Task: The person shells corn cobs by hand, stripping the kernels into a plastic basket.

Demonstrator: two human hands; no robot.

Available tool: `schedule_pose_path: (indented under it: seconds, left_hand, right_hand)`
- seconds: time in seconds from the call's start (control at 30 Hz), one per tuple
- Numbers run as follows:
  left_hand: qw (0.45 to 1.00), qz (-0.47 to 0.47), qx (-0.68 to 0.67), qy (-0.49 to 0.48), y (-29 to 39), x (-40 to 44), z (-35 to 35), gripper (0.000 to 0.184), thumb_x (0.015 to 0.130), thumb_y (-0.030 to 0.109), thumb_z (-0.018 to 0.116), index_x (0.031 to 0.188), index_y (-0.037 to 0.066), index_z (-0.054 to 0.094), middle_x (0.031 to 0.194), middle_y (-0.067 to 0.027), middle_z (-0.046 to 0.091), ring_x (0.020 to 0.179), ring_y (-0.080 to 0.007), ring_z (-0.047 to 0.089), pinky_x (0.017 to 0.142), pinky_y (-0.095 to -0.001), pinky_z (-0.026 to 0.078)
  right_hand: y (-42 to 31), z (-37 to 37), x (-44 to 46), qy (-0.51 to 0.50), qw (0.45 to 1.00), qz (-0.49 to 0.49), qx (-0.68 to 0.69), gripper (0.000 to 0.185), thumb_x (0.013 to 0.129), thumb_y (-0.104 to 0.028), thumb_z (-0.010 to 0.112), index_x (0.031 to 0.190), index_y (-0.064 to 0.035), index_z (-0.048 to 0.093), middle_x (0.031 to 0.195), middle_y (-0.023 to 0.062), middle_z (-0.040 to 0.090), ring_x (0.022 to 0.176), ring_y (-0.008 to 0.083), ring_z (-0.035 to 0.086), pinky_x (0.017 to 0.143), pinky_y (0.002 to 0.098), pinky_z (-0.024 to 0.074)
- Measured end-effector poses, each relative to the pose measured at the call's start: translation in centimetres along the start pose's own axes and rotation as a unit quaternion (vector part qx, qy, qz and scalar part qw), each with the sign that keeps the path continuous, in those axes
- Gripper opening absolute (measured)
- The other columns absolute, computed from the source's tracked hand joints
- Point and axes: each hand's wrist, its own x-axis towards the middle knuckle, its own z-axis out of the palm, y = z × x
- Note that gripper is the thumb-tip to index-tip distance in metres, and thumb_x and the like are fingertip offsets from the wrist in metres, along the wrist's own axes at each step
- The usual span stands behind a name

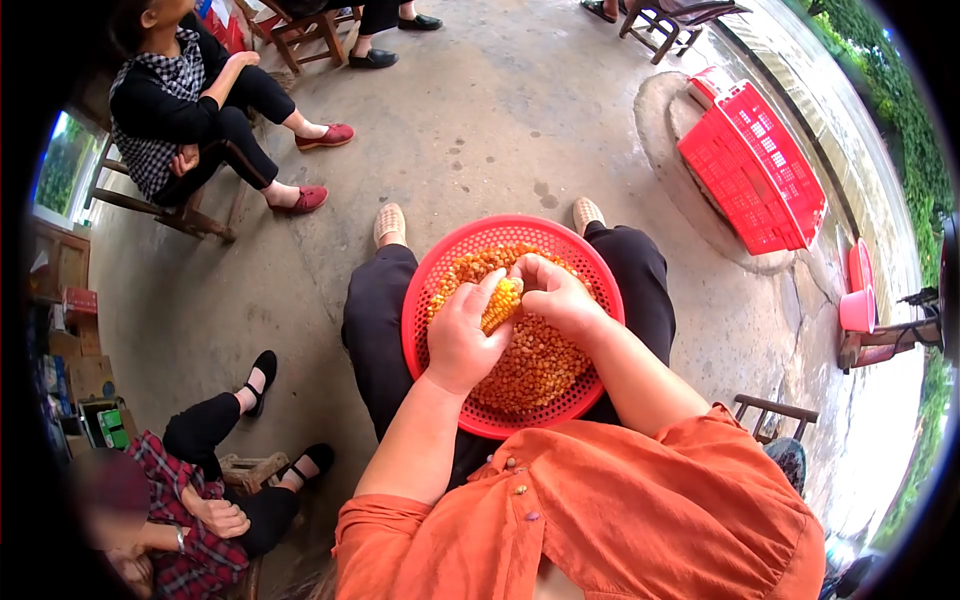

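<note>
My left hand point(460, 335) wraps the corn cob point(498, 308), long axis near-left to far-right; my curled right hand point(560, 298) meets its far end, grip unclear. Kernels point(530, 370) lie beneath, in the red basket point(411, 325).

I wear a loose, rust-orange cloth blouse point(620, 510), creased around a row of small, round, differently coloured buttons point(520, 489). Its wide orange sleeves point(385, 512) leave my forearms point(420, 440) bare. Below are plain, blackish fabric trousers point(632, 282) and pale beige shoes point(390, 222) with a woven-looking texture.
</note>
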Motion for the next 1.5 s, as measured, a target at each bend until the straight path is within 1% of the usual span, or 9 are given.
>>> schedule_pose_path:
  seconds: [0.03,0.17,0.27,0.4,0.6,0.77,1.2,1.37,1.5]
  left_hand:
    - [1.0,0.004,-0.01,0.013,-0.1,0.0,0.0,0.058,0.073,0.013,0.076,0.129,0.012,0.06,0.092,-0.0108,0.062,0.084,-0.0329,0.063,0.074,-0.0421,0.052]
    - [1.0,-0.001,-0.013,0.016,0.0,0.0,-0.2,0.057,0.075,0.014,0.077,0.129,0.012,0.06,0.093,-0.011,0.062,0.085,-0.0327,0.063,0.075,-0.0421,0.052]
    - [1.0,0.008,0.004,0.002,0.0,-0.1,-0.3,0.057,0.074,0.014,0.077,0.129,0.012,0.06,0.094,-0.0113,0.062,0.086,-0.0325,0.063,0.076,-0.0422,0.052]
    - [1.0,0.004,-0.007,0.002,-0.3,-0.2,-0.1,0.058,0.074,0.013,0.076,0.129,0.012,0.06,0.094,-0.0111,0.062,0.087,-0.0327,0.063,0.076,-0.0424,0.052]
    - [1.0,0.002,-0.007,-0.007,-0.2,-0.2,-0.1,0.058,0.074,0.012,0.076,0.129,0.013,0.06,0.094,-0.0111,0.062,0.087,-0.0329,0.063,0.077,-0.0424,0.052]
    - [1.0,0.004,-0.013,0.006,-0.2,-0.1,-0.1,0.058,0.073,0.012,0.076,0.129,0.013,0.06,0.094,-0.0111,0.061,0.087,-0.0327,0.063,0.076,-0.0423,0.052]
    - [0.999,0.028,0.023,-0.006,0.0,-0.1,-0.5,0.058,0.072,0.01,0.075,0.128,0.012,0.061,0.09,-0.0093,0.06,0.083,-0.0305,0.063,0.073,-0.0414,0.052]
    - [0.998,0.044,0.035,-0.009,-0.5,-0.2,-0.1,0.058,0.069,0.008,0.074,0.126,0.012,0.063,0.088,-0.009,0.059,0.08,-0.0304,0.061,0.071,-0.0414,0.052]
    - [0.998,0.039,0.046,-0.019,-0.3,-0.2,-0.2,0.059,0.069,0.008,0.074,0.126,0.012,0.063,0.088,-0.0092,0.059,0.079,-0.0307,0.061,0.07,-0.0415,0.052]
  right_hand:
    - [-0.6,0.1,-0.2,-0.003,1.0,0.023,0.013,0.024,0.08,0.001,0.057,0.104,-0.0053,0.053,0.096,0.0004,0.057,0.093,0.0109,0.057,0.083,0.0238,0.0466]
    - [-0.5,-0.3,0.1,-0.001,0.999,0.029,0.033,0.021,0.085,-0.006,0.061,0.104,-0.0037,0.053,0.097,0.0036,0.057,0.089,0.0129,0.059,0.078,0.0278,0.0526]
    - [0.2,-0.5,0.3,-0.006,0.999,0.026,0.025,0.021,0.086,-0.007,0.063,0.104,-0.0033,0.053,0.096,0.0036,0.057,0.088,0.0124,0.059,0.076,0.028,0.0527]
    - [0.1,-0.7,0.3,-0.026,0.999,0.034,0.022,0.024,0.084,-0.005,0.062,0.106,-0.0042,0.053,0.098,0.0017,0.056,0.093,0.0113,0.057,0.08,0.0262,0.0498]
    - [0.8,-0.6,0.4,-0.029,1.0,-0.006,0.0,0.027,0.081,0.001,0.059,0.106,-0.0045,0.052,0.098,0.0011,0.056,0.094,0.0102,0.056,0.082,0.0253,0.0487]
    - [-0.3,-0.3,0.1,-0.02,0.999,0.031,0.012,0.027,0.082,0.0,0.06,0.107,-0.0041,0.051,0.097,0.0014,0.056,0.092,0.0104,0.056,0.079,0.0257,0.0495]
    - [0.2,-0.4,0.3,-0.018,1.0,0.018,-0.008,0.024,0.086,-0.006,0.062,0.107,-0.0042,0.05,0.096,0.0023,0.055,0.088,0.011,0.056,0.076,0.0262,0.0498]
    - [0.6,-0.6,0.5,-0.006,0.994,0.042,-0.099,0.019,0.086,-0.008,0.058,0.103,-0.0033,0.051,0.091,0.0039,0.055,0.081,0.0127,0.058,0.072,0.0261,0.0485]
    - [0.4,-0.4,0.3,0.005,0.994,0.034,-0.104,0.018,0.085,-0.008,0.057,0.102,-0.0028,0.052,0.09,0.004,0.055,0.08,0.0129,0.058,0.071,0.0261,0.0482]
